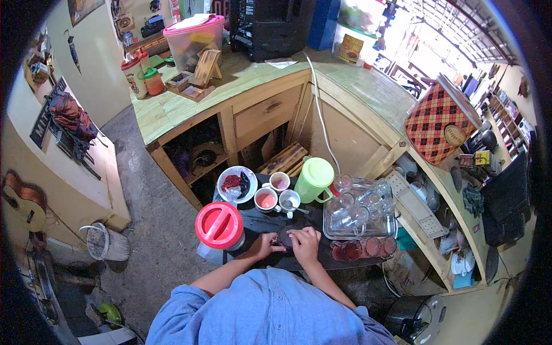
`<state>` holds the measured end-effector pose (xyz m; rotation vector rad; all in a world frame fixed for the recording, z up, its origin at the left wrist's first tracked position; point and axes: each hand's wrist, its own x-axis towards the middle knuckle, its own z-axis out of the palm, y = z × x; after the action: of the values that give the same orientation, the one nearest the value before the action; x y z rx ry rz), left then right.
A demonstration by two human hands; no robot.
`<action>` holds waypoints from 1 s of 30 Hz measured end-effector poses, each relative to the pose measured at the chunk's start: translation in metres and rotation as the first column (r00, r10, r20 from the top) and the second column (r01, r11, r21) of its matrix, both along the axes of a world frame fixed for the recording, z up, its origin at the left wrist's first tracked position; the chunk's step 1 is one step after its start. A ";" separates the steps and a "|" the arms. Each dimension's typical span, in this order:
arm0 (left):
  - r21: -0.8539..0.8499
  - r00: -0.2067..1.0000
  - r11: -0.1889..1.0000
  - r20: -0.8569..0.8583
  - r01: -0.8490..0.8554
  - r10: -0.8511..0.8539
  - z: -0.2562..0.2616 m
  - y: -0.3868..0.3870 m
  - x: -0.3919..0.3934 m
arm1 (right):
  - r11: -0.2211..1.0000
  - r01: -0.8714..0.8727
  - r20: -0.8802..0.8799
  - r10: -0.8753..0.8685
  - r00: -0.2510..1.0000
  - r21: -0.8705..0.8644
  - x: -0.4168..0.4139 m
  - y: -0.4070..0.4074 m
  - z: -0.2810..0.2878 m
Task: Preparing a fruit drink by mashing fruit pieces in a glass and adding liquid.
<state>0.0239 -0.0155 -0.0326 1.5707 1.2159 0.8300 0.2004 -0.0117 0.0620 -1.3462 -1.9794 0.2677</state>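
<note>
Just in front of my body, on a dark table, both hands hold one small dark round-topped glass or cup (284,238). My left hand (265,246) grips its left side, and my right hand (304,245) has its fingers on the right edge of its top. Beyond them stand several white mugs (265,199), two with pinkish contents and one with a metal spoon (300,210) in it. A light green lidded pitcher (316,174) is behind the mugs. Left of my hands stands a container with a red lid (219,225).
A metal tray (334,233) of clear glass mugs stands at the right, with several reddish-brown glasses (350,250) nearer me. A white bowl (250,198) holding plastic bags is at the back left. A wooden counter (189,116) curves behind the table; a bucket (105,243) stands on the floor.
</note>
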 end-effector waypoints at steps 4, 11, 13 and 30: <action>0.016 0.999 1.000 -0.033 0.001 0.000 0.011 0.000 0.000 | 1.000 0.025 0.049 -0.024 0.999 -0.013 0.001 0.000 0.004; 0.016 1.000 1.000 -0.017 0.018 -0.017 0.014 0.000 -0.001 | 0.998 0.044 0.045 -0.045 0.998 0.035 0.003 0.002 -0.002; 0.012 0.998 1.000 -0.057 0.027 -0.026 0.013 0.001 -0.002 | 0.997 -0.032 -0.022 0.031 0.999 -0.068 0.003 0.002 -0.003; 0.023 0.999 0.999 -0.013 0.043 -0.043 0.008 0.003 -0.004 | 0.999 -0.026 -0.006 0.026 1.000 -0.036 0.001 0.004 0.000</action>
<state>0.0198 -0.0122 -0.0246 1.6180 1.1810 0.8105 0.2014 -0.0075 0.0623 -1.3410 -1.9972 0.3205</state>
